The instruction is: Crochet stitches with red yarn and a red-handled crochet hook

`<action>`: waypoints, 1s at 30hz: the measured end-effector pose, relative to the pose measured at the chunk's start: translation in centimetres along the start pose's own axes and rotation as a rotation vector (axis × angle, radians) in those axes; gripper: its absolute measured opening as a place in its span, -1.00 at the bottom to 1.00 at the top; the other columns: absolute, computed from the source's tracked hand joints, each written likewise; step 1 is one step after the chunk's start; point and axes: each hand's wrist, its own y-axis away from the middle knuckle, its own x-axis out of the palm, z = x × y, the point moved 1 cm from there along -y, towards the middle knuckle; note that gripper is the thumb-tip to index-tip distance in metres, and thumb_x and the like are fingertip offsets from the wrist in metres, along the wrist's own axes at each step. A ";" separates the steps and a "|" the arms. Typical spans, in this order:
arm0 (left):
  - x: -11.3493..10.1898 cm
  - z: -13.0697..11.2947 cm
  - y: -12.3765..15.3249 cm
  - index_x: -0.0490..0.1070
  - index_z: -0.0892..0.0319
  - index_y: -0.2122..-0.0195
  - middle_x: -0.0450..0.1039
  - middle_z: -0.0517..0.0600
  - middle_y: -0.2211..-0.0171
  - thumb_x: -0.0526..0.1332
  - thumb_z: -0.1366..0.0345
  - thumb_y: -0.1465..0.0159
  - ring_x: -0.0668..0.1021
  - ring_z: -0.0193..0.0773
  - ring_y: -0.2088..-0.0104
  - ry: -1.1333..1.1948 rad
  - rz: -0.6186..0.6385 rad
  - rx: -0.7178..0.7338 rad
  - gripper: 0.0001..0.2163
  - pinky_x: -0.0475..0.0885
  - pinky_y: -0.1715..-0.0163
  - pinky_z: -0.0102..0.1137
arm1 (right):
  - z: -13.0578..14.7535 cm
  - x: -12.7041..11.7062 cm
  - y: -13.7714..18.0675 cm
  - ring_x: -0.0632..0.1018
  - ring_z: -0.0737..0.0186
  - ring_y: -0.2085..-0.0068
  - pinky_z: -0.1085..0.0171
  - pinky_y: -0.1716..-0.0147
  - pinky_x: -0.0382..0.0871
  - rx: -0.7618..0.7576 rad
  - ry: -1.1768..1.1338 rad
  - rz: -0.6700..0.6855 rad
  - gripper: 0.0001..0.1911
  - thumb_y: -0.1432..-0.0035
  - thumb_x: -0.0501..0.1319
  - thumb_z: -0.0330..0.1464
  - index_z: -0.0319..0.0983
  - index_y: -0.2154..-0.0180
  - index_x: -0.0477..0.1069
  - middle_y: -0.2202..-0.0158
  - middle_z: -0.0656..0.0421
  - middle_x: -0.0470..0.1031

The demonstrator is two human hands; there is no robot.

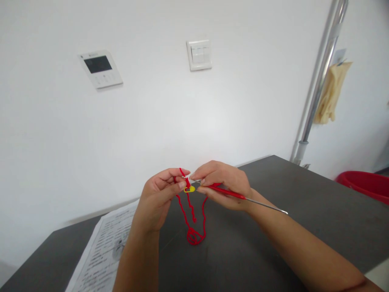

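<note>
Between the two sets of fingertips, head view: left hand point(161, 194) thumb and index closed in a pinch on the thin red yarn strand point(191, 209), right at the small yellow oval plastic stitch marker point(189, 189), which sits just under the left thumb tip

Right hand point(223, 184) fingers closed around the slim metal crochet hook with red grip point(231, 192), pencil-style. Hook tip points toward the left fingertips and meets the yarn there; exact contact too small to tell. Bare shaft end sticks out past the right wrist, away from the fingers

Below the fingers the yarn hangs in two lines and ends in a small loose tangle on the dark grey matte tabletop point(304, 202). Both hands are raised off the table

Below and outboard of the left fingers: white printed paper sheet point(103, 247) flat on the table, partly under the left forearm

Well beyond the fingers, on the white wall: white intercom panel with dark screen point(100, 69) and white square light switch point(199, 54)

Far outboard of the right fingers: shiny metal pole point(319, 81), beige cloth point(330, 95) hanging beside it, red round plastic basin point(367, 184) at the frame edge
</note>
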 end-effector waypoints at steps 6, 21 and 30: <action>0.5 0.1 -0.2 0.70 0.18 0.37 0.58 -0.04 0.53 0.53 0.33 0.08 0.53 -0.36 0.47 -0.030 -0.009 0.007 -0.79 0.39 0.36 -0.49 | -0.2 -0.3 -0.2 0.65 0.21 0.14 0.26 0.22 0.61 -0.003 0.037 0.067 -0.86 -0.26 0.24 -0.52 -0.19 0.22 0.34 0.17 0.01 0.64; 0.6 0.1 -0.1 0.71 0.17 0.34 0.64 0.00 0.47 0.54 0.30 0.06 0.60 -0.33 0.40 0.037 -0.018 0.019 -0.77 0.44 0.28 -0.48 | 0.1 -0.1 0.0 0.69 0.19 0.10 0.22 0.14 0.63 0.097 -0.039 0.003 -0.87 -0.31 0.26 -0.51 -0.17 0.19 0.38 0.13 -0.01 0.68; 0.9 0.2 0.1 0.70 0.15 0.35 0.65 -0.02 0.44 0.52 0.36 0.04 0.58 -0.35 0.39 0.004 -0.071 0.084 -0.81 0.45 0.29 -0.49 | -0.2 -0.3 0.0 0.67 0.20 0.09 0.23 0.14 0.61 0.088 -0.048 0.015 -0.87 -0.30 0.27 -0.51 -0.18 0.20 0.39 0.10 -0.01 0.67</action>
